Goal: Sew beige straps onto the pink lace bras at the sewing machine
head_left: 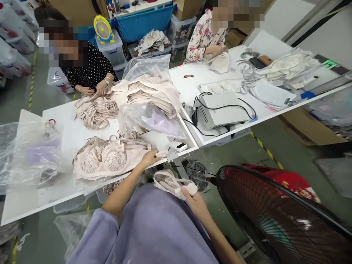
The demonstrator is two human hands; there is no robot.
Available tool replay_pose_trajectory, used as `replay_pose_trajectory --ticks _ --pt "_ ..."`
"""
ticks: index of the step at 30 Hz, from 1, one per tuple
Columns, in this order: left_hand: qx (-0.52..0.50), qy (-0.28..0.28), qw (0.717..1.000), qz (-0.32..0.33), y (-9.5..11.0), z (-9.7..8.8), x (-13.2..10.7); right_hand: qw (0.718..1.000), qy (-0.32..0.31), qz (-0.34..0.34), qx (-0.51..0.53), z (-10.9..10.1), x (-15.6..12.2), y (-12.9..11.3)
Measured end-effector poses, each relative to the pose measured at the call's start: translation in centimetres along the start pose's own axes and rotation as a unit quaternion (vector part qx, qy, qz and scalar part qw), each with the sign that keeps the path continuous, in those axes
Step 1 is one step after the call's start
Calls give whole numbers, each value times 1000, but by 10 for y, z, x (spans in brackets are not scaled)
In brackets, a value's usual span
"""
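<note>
My right hand is closed on a pale cream bra, held low in front of my lap with its straps looping out to the left. At the table's front edge, my left hand pinches a pale strip of fabric beside a small metal device. Left of that hand lies a pile of beige lace bras, cups facing up. A white box with a dark display stands just behind the metal device.
Stacked beige bras lie on clear plastic, beside bundled straps. A grey machine with black cables sits right. A large fan stands close on my right. Two co-workers handle fabric across the table. Plastic bags cover its left end.
</note>
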State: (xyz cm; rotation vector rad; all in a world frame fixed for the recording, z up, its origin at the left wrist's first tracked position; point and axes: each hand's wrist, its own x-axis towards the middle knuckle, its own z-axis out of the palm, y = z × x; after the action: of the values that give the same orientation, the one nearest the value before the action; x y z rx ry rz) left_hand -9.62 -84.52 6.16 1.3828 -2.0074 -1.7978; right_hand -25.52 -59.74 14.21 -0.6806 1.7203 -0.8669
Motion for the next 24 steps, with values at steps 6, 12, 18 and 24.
replay_pose_trajectory --ticks 6,12,18,24 --pt "-267 69 959 -70 1 -13 -15 998 1 39 41 -21 47 1" --pt "-431 124 890 -86 7 -17 -38 997 -20 74 26 -26 70 -15" --pt "-468 125 871 -78 11 -18 -46 996 -47 82 -9 -16 69 -26" --pt "-368 158 915 -51 17 -15 -65 995 -46 88 21 -12 54 -26"
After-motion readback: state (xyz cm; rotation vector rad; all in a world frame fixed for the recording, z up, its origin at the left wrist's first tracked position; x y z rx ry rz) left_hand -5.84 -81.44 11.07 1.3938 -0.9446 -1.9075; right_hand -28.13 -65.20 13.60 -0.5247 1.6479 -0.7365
